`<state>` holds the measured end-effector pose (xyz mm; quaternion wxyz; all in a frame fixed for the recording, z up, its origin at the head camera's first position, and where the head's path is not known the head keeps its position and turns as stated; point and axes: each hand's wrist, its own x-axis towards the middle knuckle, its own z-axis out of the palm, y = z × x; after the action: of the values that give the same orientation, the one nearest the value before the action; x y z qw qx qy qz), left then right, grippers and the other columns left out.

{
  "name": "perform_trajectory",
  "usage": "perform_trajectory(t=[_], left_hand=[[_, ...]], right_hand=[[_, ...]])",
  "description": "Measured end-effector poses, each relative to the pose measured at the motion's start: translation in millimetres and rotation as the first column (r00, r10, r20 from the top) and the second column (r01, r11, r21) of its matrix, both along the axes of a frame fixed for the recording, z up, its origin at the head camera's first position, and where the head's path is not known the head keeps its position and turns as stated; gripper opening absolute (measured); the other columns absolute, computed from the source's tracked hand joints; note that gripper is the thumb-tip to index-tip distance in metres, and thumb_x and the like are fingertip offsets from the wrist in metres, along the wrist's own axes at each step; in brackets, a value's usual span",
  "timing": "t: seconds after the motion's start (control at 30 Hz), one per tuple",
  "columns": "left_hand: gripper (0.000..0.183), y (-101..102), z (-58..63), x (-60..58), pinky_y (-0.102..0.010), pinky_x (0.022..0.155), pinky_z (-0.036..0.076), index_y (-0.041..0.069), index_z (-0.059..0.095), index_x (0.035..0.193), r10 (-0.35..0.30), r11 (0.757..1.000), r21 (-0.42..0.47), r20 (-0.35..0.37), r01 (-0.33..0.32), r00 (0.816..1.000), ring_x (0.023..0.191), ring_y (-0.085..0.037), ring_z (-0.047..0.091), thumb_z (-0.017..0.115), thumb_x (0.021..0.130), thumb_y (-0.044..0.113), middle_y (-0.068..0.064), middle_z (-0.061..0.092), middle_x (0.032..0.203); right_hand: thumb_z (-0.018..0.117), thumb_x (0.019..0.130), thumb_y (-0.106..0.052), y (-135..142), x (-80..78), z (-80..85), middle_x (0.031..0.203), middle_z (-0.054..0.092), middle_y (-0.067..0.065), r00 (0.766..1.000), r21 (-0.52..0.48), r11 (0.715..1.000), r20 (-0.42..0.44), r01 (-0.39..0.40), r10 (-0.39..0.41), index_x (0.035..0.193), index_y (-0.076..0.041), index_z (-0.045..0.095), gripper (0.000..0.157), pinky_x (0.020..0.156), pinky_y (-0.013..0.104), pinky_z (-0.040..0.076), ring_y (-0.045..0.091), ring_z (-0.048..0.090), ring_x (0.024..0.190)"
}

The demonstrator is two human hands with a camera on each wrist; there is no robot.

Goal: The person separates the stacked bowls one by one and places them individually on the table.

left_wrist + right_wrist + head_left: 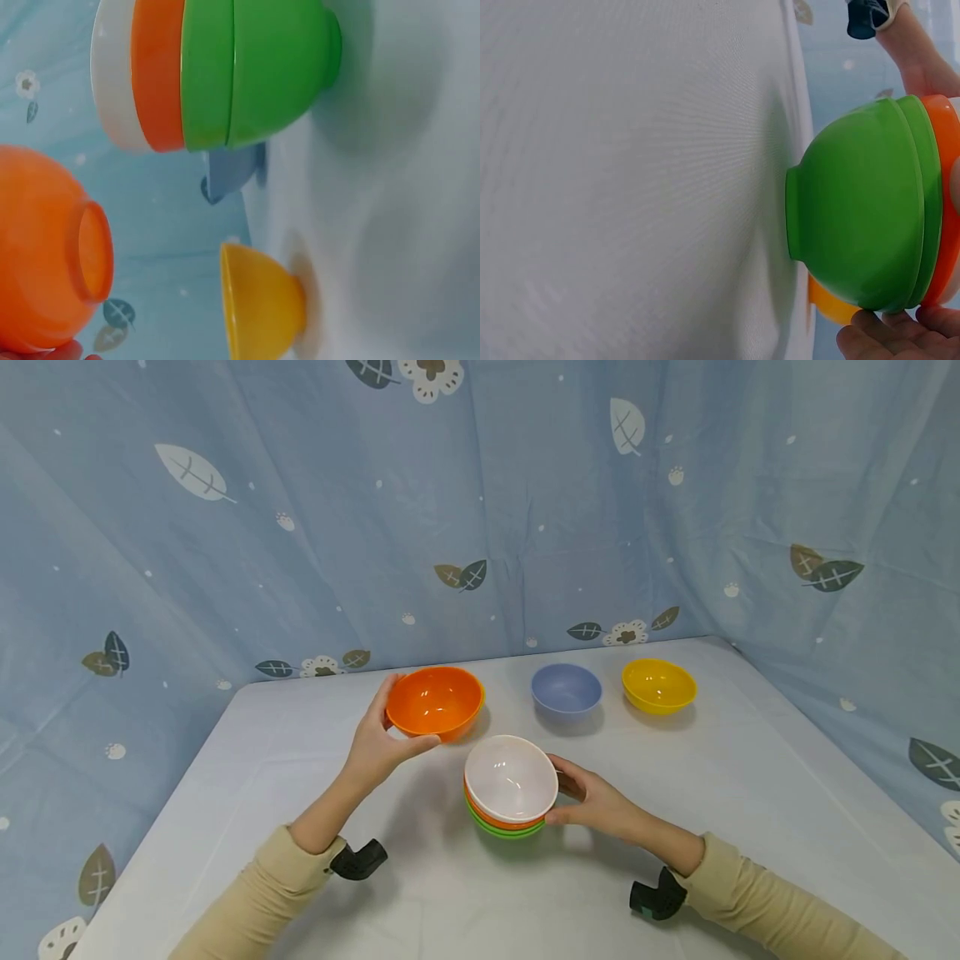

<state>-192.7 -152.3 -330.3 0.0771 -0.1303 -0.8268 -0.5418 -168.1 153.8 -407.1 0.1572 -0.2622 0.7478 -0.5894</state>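
Note:
My left hand [378, 745] grips an orange bowl [435, 703] by its side, thumb along the near rim and fingers around the left. The bowl is raised over a yellow bowl [259, 307] that stands on the table, mostly hidden behind it in the head view. My right hand [600, 806] holds a nested stack from the right, thumb near the rim and fingers on the far side. White bowl [510, 781] is uppermost, then an orange bowl [157, 75], then two green bowls [862, 202]. The stack's foot is close over the white tabletop.
Behind the stack, a blue bowl [566, 691] stands on the white-covered table [360, 910]. Another yellow bowl [658, 687] is at the back right. A patterned blue curtain [517, 510] rises along the table's back edge.

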Motion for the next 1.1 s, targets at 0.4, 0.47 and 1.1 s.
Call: perform_trajectory(t=[0.4, 0.47, 1.1], left_hand=[[0.094, -21.2, -6.5, -10.7, -0.043, 0.099, 0.041, 0.009, 0.015, 0.146, 0.061, 0.998, 0.001, -0.004, -0.061, 0.998, 0.124, -0.026, 0.038, 0.076, 0.075, 0.017, -0.008, 0.032, 0.145], [0.096, -24.3, -7.7, -12.3, -0.043, 0.100, 0.039, 0.009, 0.013, 0.147, 0.068, 0.998, 0.013, 0.010, -0.069, 0.998, 0.125, -0.025, 0.037, 0.076, 0.075, 0.017, -0.007, 0.029, 0.146], [0.101, -46.6, -19.3, -20.7, -0.045, 0.103, 0.036, 0.011, 0.004, 0.148, 0.157, 0.987, 0.008, 0.062, -0.158, 0.986, 0.128, -0.030, 0.031, 0.075, 0.077, 0.023, -0.012, 0.024, 0.148]], right_hand=[[0.072, 0.079, -0.023, 0.1, -0.8, -0.2, 0.145, 0.028, 0.021, 1.000, 0.001, 1.000, -0.001, -0.001, 0.001, 0.142, 0.004, 0.023, 0.084, 0.104, 0.051, 0.029, 0.039, 0.032, 0.130], [0.072, 0.079, -0.022, 0.0, -0.9, -0.2, 0.145, 0.028, 0.021, 1.000, 0.005, 1.000, 0.002, 0.002, -0.002, 0.142, 0.003, 0.023, 0.084, 0.104, 0.051, 0.029, 0.039, 0.032, 0.130], [0.072, 0.080, -0.024, -0.3, -1.0, -1.0, 0.146, 0.027, 0.021, 1.000, 0.024, 1.000, 0.013, 0.012, -0.012, 0.143, 0.003, 0.021, 0.085, 0.104, 0.050, 0.030, 0.039, 0.032, 0.130]])
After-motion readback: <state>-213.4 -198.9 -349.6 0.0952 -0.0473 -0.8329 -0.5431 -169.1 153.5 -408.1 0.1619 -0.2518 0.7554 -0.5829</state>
